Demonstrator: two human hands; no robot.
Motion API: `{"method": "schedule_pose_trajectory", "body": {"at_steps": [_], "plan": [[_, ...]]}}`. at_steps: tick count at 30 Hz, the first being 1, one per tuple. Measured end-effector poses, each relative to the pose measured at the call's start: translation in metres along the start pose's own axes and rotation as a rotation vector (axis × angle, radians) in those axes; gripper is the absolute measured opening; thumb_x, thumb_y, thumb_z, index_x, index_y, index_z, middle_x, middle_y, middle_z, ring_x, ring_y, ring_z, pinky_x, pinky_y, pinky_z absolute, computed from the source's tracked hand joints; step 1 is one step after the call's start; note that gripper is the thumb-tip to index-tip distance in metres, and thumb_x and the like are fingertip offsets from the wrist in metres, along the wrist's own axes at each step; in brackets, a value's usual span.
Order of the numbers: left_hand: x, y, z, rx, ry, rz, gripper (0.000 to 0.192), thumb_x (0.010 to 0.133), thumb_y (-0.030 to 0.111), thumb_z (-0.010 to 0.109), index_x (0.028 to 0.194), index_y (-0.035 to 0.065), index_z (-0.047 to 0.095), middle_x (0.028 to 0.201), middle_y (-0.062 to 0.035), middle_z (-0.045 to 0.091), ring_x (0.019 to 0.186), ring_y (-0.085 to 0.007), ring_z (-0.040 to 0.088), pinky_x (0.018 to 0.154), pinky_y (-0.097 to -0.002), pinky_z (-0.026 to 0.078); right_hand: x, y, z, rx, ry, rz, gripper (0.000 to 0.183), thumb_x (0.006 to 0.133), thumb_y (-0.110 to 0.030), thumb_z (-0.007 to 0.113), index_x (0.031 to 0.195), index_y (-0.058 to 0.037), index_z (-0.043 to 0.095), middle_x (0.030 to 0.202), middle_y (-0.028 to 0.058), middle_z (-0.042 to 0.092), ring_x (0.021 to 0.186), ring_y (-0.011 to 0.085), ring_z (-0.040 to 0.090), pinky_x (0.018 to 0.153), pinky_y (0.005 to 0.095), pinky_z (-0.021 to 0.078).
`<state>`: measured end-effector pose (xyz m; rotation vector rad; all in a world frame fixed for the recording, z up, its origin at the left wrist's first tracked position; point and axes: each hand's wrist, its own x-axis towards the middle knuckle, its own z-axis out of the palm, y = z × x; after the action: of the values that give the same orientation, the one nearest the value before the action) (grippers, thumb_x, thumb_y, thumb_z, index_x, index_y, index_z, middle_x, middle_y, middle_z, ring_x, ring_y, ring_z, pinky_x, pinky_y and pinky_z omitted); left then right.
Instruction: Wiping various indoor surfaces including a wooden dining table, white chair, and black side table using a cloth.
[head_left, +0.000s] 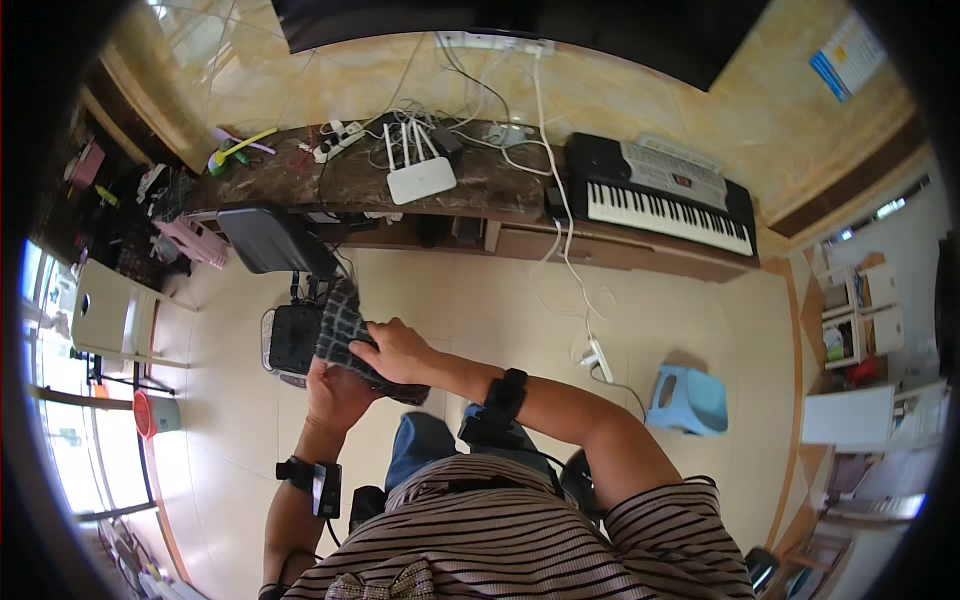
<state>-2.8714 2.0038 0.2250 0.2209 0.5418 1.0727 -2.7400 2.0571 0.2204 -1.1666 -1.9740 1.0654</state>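
Observation:
A dark checked cloth is bunched between my two hands, in front of me and left of the middle. My right hand grips it from above, thumb across the fabric. Below it, my left hand supports the cloth's lower part, and some of its fingers are hidden by the fabric. The cloth's upper end reaches towards a black panel, and whether they touch is hard to tell. Just left of the cloth, on the floor, is a black device with a light rim.
A low dark cabinet bears a white router, tangled cables and an electronic keyboard. A white cable runs down to a power strip on the floor. A blue plastic stool stands right; a bucket stands left.

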Motion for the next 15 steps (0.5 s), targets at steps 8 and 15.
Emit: {"method": "schedule_pose_trajectory", "body": {"at_steps": [8,15], "plan": [[0.137,0.027,-0.010,-0.044,0.065,-0.169,0.068,0.071,0.053,0.040,0.120,0.0063,0.035,0.123,-0.0131,0.037,0.113,-0.0302,0.034,0.094,-0.0496,0.023,0.096,0.085,-0.043,0.022,-0.129,0.158,0.037,0.075,-0.031,0.052,0.079,0.0053,0.053,0.075,0.0266,0.054,0.072,0.0407,0.052,0.065,0.0407,0.0429],[0.273,0.052,-0.045,-0.140,0.187,-0.101,0.036,0.086,0.027,0.031,0.110,0.0042,0.045,0.109,-0.0108,0.050,0.100,-0.0237,0.048,0.090,-0.0374,0.035,0.208,0.147,-0.115,0.236,-0.488,0.143,0.035,0.078,-0.032,0.053,0.084,0.0021,0.054,0.073,0.0163,0.057,0.068,0.0235,0.056,0.065,0.0324,0.0422]]}}
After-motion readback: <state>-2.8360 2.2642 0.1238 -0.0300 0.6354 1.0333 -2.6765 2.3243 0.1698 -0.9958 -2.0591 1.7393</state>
